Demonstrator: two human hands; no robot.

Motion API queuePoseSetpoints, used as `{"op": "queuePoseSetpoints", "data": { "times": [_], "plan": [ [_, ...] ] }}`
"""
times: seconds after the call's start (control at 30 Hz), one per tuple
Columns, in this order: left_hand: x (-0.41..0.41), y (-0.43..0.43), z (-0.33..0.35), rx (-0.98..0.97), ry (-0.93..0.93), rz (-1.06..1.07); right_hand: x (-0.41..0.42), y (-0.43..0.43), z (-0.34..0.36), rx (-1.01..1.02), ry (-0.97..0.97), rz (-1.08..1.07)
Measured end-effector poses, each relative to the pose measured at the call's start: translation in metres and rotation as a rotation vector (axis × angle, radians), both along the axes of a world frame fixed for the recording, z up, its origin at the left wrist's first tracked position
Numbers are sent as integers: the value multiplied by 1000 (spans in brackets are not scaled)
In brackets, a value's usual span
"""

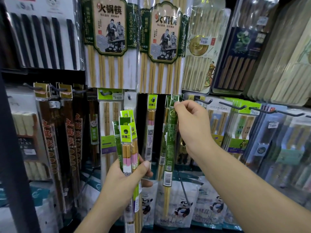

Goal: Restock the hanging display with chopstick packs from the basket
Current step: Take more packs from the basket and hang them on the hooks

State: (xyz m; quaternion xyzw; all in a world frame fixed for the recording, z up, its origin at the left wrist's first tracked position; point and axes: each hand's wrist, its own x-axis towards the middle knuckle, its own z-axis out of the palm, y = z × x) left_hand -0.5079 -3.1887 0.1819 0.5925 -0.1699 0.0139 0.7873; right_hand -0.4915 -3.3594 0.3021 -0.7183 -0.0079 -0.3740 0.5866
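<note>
My left hand (125,175) grips a bundle of several chopstick packs (128,140) with lime-green header cards, held upright in front of the display. My right hand (190,125) pinches the top of a long dark-green chopstick pack (169,148) at a display hook (183,98). That pack hangs down with bamboo tips showing at its bottom. Whether its hole sits on the hook is hidden by my fingers. A single lime-topped pack (150,126) hangs on the peg to the left. The basket is out of view.
Large bamboo chopstick packs (111,44) hang above. Dark lacquered packs (58,132) fill the left pegs. Bare hook ends (235,106) stick out to the right over more packs. Panda-print bags (183,207) sit on the row below. A dark shelf post (10,148) stands at far left.
</note>
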Motion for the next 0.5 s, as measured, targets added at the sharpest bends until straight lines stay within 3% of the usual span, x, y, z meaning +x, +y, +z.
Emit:
{"op": "queuePoseSetpoints", "data": {
  "times": [0.5],
  "plan": [
    [1, -2, -2, 25, -6, 7, 8, -6, -10, -120, 93, -102]
  ]
}}
